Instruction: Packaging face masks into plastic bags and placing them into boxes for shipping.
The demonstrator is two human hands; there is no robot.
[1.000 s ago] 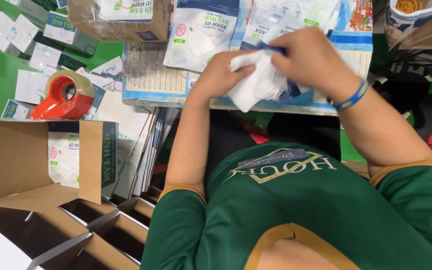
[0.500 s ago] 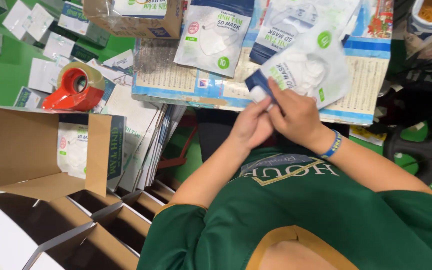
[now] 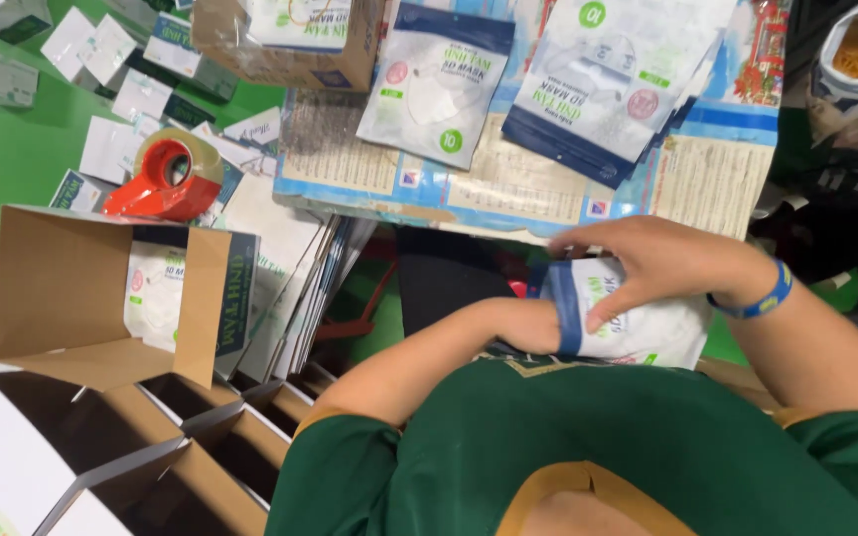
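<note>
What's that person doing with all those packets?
A person in a green shirt holds a white and blue mask packet close to the body, the right hand on top and the left hand at its end. More packets lie on the table. An open cardboard box sits nearby, beside a red tape dispenser.

Red tape dispenser [image 3: 169, 179] beside an open cardboard box [image 3: 71, 298] (flaps up).

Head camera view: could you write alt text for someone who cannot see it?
Both hands, left hand and right hand, grip a white-and-blue mask pouch before a green shirt. More pouches lie on the table, by an open cardboard box and red tape dispenser.
</note>
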